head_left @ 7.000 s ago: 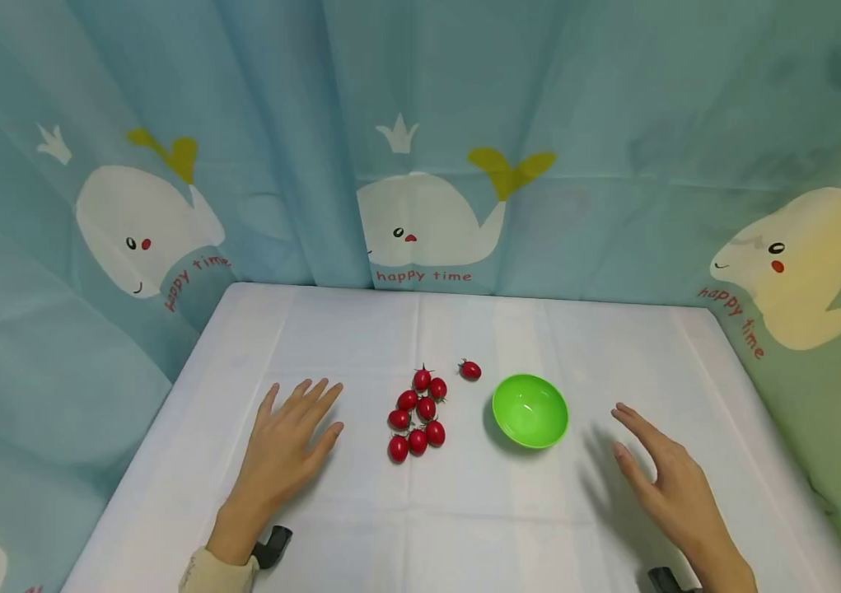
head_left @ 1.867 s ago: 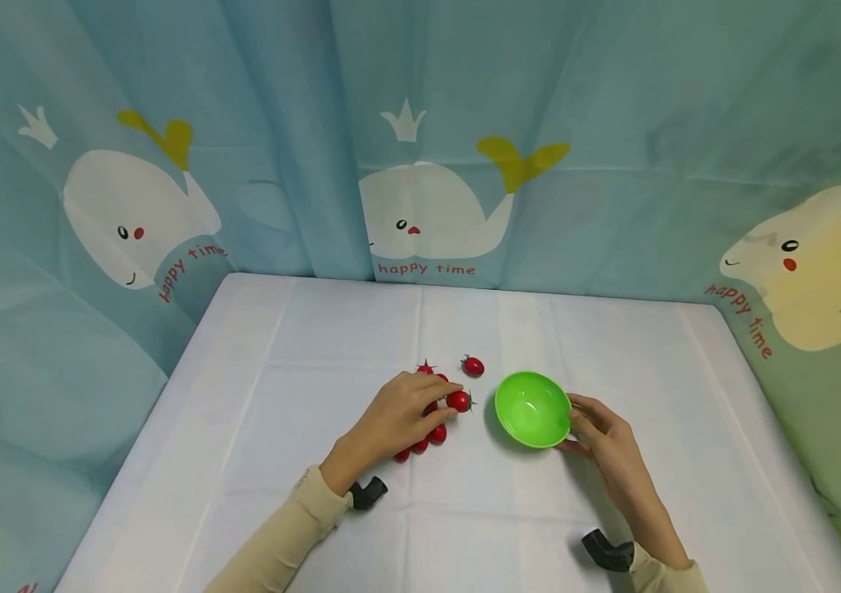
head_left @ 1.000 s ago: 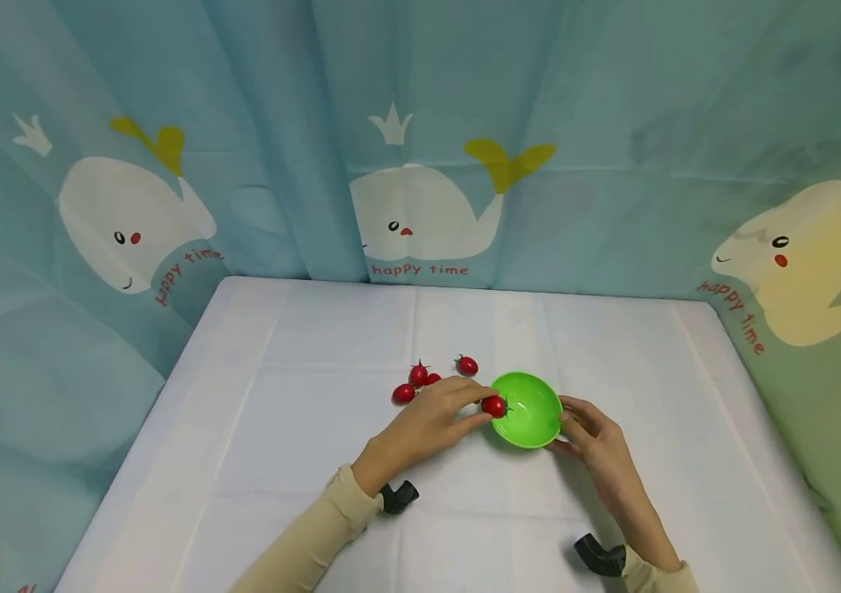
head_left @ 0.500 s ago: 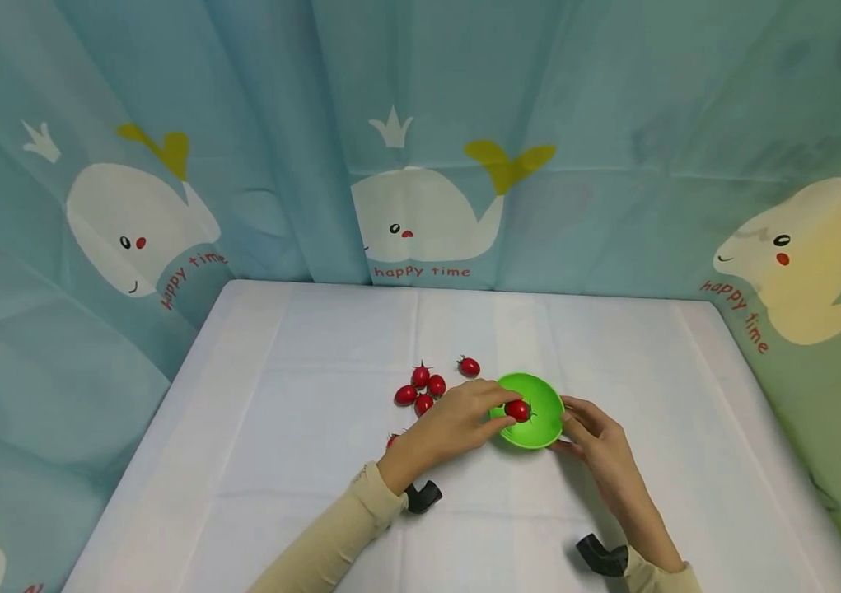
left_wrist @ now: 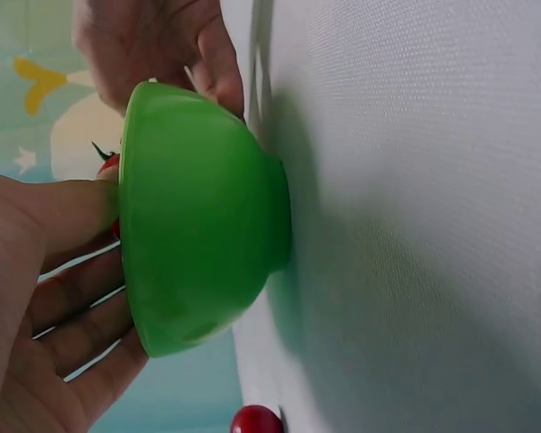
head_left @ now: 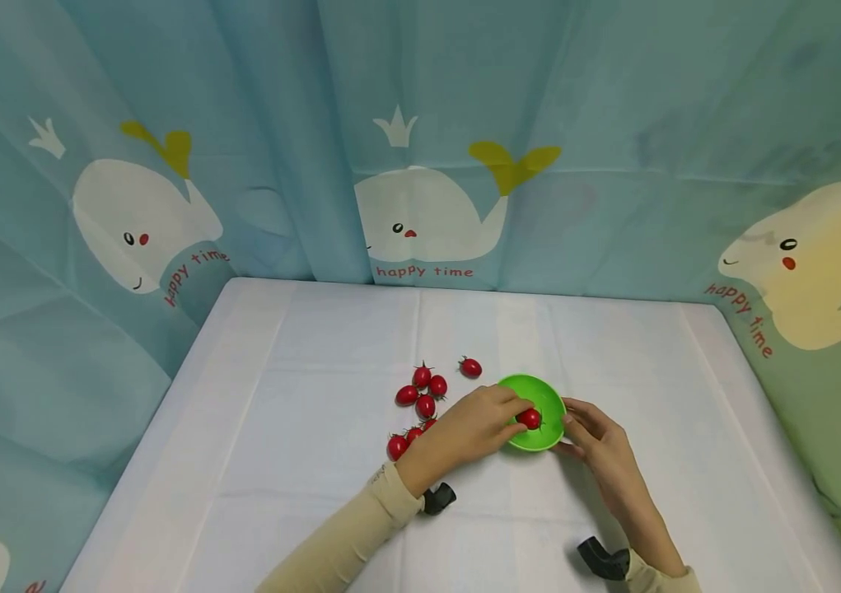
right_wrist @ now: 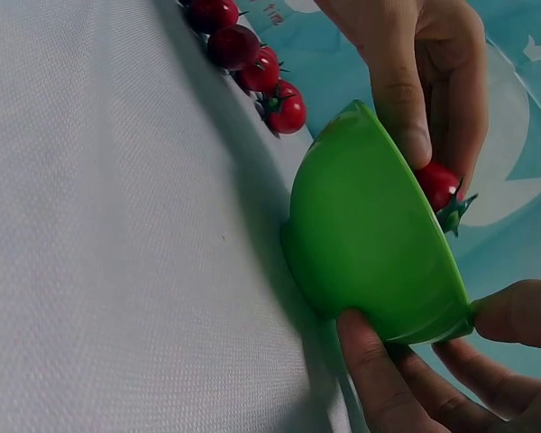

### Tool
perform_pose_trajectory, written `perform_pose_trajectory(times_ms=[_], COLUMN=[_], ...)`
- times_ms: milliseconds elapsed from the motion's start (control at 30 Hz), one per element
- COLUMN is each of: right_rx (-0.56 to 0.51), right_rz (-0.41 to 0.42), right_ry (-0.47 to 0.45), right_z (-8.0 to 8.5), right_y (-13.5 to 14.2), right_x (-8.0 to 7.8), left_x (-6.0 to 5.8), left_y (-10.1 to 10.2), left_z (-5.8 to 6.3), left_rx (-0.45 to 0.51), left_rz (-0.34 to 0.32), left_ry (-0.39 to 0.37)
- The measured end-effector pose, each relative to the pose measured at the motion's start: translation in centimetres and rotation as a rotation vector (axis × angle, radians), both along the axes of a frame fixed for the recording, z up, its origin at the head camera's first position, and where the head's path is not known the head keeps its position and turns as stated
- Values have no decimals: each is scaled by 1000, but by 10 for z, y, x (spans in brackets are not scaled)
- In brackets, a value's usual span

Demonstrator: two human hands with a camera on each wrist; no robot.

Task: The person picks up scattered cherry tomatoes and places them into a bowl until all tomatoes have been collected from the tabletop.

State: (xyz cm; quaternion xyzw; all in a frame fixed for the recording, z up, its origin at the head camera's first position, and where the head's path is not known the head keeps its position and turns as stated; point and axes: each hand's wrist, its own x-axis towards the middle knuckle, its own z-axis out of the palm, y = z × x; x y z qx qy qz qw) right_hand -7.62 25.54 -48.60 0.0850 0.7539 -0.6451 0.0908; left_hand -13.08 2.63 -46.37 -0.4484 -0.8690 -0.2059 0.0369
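A red cherry tomato [head_left: 529,418] with a green stem is pinched between the thumb and fingers of my left hand [head_left: 475,424], at the mouth of the green bowl [head_left: 549,428]. The right wrist view shows this tomato [right_wrist: 439,184] at the bowl's rim, partly hidden by the fingers. My right hand [head_left: 605,449] holds the bowl from the right, its thumb at the rim and its fingers [right_wrist: 379,374] against the lower outside wall. In the left wrist view the bowl [left_wrist: 198,225] stands on its foot on the white cloth.
Several cherry tomatoes [head_left: 425,406] lie in a loose cluster left of the bowl, some partly behind the left forearm. One tomato [head_left: 470,367] lies apart, behind the bowl's left side. A blue whale-print curtain [head_left: 279,165] borders the white table [head_left: 316,346] at the back and sides.
My left hand picked a tomato from the cluster and carried it right, over the bowl. My right hand came in from the right and took hold of the bowl, which stays in place.
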Motion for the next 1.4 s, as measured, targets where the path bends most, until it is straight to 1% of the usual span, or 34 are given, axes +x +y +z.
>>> perform_pose_trajectory(times_ms=[167,267,433,567,700,900,1133,1400], right_rx=[-1,-1,0,-6,-12,-2,12,14], right_rz=[0,-3,-6,-9,-11,-11,-4,-3], right_ry=[8,11,9,8,3,8,5,-6], right_z=[0,1,2,4,4,3,3,1], right_y=[0,0,0,-1,-1,-1,-1,0], right_x=[0,0,-1,-1,-1,-2,-3,-3], left_x=[2,4,4,5,6,6,6,5], left_y=[7,10,18,24,28,31,33,36], left_z=[-1,-2,-1,1,0,1,8,8], left_rx=[-84,-126,-182,-231,-251,-280,-333,-364], left_rz=[1,8,46,70,86,100,113,114], left_ry=[96,130,127,143,146,128,104,78])
